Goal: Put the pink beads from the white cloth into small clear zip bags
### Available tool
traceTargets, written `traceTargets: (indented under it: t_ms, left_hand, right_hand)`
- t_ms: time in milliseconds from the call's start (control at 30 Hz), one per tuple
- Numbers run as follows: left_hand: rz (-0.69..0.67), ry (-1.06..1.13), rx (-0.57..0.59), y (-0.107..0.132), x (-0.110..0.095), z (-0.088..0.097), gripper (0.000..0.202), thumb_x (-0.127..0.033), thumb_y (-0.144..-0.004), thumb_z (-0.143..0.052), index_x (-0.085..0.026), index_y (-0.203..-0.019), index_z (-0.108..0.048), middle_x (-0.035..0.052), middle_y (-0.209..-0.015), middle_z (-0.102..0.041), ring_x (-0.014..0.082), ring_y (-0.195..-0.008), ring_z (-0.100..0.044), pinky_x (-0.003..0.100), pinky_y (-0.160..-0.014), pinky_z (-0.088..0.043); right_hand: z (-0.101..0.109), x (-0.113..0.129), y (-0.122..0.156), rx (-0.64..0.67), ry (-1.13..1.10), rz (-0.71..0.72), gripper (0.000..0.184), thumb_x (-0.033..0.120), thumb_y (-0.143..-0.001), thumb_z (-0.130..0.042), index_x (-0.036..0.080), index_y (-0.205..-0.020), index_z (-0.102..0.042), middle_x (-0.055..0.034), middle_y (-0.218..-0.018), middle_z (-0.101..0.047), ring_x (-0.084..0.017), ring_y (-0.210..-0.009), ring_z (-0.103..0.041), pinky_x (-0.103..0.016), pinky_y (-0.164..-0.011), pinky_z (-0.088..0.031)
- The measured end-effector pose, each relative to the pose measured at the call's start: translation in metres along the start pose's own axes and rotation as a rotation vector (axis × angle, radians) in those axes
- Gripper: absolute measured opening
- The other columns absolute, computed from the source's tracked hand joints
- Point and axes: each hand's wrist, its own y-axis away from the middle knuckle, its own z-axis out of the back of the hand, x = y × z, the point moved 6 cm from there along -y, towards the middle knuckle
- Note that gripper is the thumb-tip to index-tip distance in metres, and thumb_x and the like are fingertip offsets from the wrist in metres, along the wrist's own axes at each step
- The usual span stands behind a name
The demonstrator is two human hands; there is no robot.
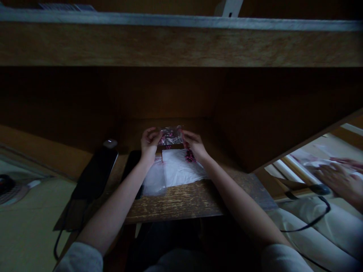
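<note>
Both bare hands, the left hand (149,141) and the right hand (194,145), hold in a narrow grip a clear plastic bag of small pink and dark pieces (171,136), raised over a white sheet (181,168) near the far edge of the worn wooden bench (176,204), where a loosened grip could drop it and spill the pieces.

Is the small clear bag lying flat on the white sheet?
No, the left hand and right hand hold the clear bag up above the white sheet.
</note>
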Motion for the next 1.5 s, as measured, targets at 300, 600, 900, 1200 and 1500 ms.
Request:
traceTargets:
  t_ms: [300, 600, 900, 1200, 1500]
  left_hand:
    - [-0.002, 0.006, 0.088, 0.007, -0.004, -0.012, 0.026, -0.024, -0.063, -0.076, -0.018, -0.079, -0.056, -0.0034, -0.065, -0.064, 0.0097, -0.057, -0.061, 0.021, -0.057, -0.048]
    - [-0.059, -0.012, 0.115, 0.008, -0.006, -0.015, 0.028, -0.032, -0.073, -0.070, -0.020, -0.091, -0.052, -0.0028, -0.074, -0.061, 0.0096, -0.055, -0.060, 0.021, -0.052, -0.049]
    - [-0.499, -0.523, 0.342, 0.039, -0.029, -0.035, 0.047, -0.031, -0.079, -0.064, -0.022, -0.119, -0.040, 0.0007, -0.086, -0.061, 0.0109, -0.071, -0.060, 0.023, -0.062, -0.049]
    - [-0.768, -0.765, 0.437, 0.058, -0.040, -0.045, 0.056, -0.035, -0.079, -0.063, -0.021, -0.128, -0.040, 0.0103, -0.116, -0.058, 0.0183, -0.092, -0.060, 0.031, -0.072, -0.053]
    - [-0.801, -0.835, 0.524, 0.062, -0.041, -0.052, 0.062, -0.034, -0.082, -0.060, -0.023, -0.137, -0.032, 0.0103, -0.123, -0.056, 0.0233, -0.106, -0.057, 0.038, -0.083, -0.053]
  right_hand:
    - [-0.004, -0.004, 0.003, -0.087, -0.213, -0.086, 0.028, 0.039, -0.064, -0.074, 0.019, -0.079, -0.060, 0.0049, -0.064, -0.050, -0.004, -0.045, -0.035, -0.020, -0.040, -0.024]
    - [-0.011, -0.004, 0.006, -0.021, -0.423, -0.197, 0.023, 0.039, -0.070, -0.068, 0.018, -0.077, -0.061, 0.0076, -0.052, -0.041, -0.003, -0.039, -0.018, -0.022, -0.037, -0.006]
    - [0.001, -0.006, 0.002, -0.072, -0.471, -0.207, 0.030, 0.046, -0.075, -0.062, 0.017, -0.079, -0.061, 0.0076, -0.049, -0.040, -0.003, -0.036, -0.021, -0.021, -0.035, -0.011]
    - [-0.003, -0.009, 0.001, 0.036, -0.718, -0.290, 0.016, 0.030, -0.084, -0.051, 0.016, -0.082, -0.058, 0.0059, -0.054, -0.042, -0.003, -0.037, -0.021, -0.017, -0.032, -0.015]
    - [-0.008, -0.005, 0.003, 0.087, -0.777, -0.348, 0.020, 0.025, -0.088, -0.042, 0.015, -0.076, -0.055, 0.0042, -0.055, -0.045, -0.003, -0.037, -0.020, -0.016, -0.031, -0.015]
